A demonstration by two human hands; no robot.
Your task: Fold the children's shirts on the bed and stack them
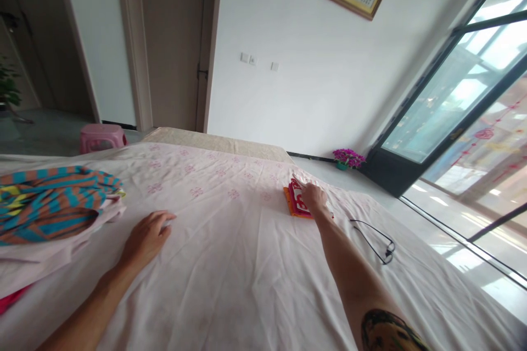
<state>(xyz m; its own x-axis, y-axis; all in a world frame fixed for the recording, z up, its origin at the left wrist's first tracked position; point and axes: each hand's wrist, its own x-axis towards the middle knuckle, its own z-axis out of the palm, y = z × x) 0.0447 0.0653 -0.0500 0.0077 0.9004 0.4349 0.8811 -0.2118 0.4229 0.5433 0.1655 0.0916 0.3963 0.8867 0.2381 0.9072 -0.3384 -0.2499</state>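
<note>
My left hand (pixel 149 235) is low over the pale sheet (pixel 222 263), its fingers loosely bent and apart with nothing in them. To its left lies a heap of clothes, with a blue-and-brown striped garment (pixel 53 203) on top and a pale pink garment (pixel 61 255) under it. My right hand (pixel 315 197) is closed on a folded white garment (pixel 302 180) at the top of a small folded stack. Below that show a red garment with white print (pixel 297 197) and an orange garment (pixel 291 204). My hand hides part of the stack.
Black-framed glasses (pixel 387 252) lie on the sheet right of my right forearm. A pink plastic stool (pixel 102 137) stands beyond the far left edge. Purple flowers in a pot (pixel 348 159) are on the floor by the glass door (pixel 436 104). Part of something red (pixel 14 299) shows at lower left.
</note>
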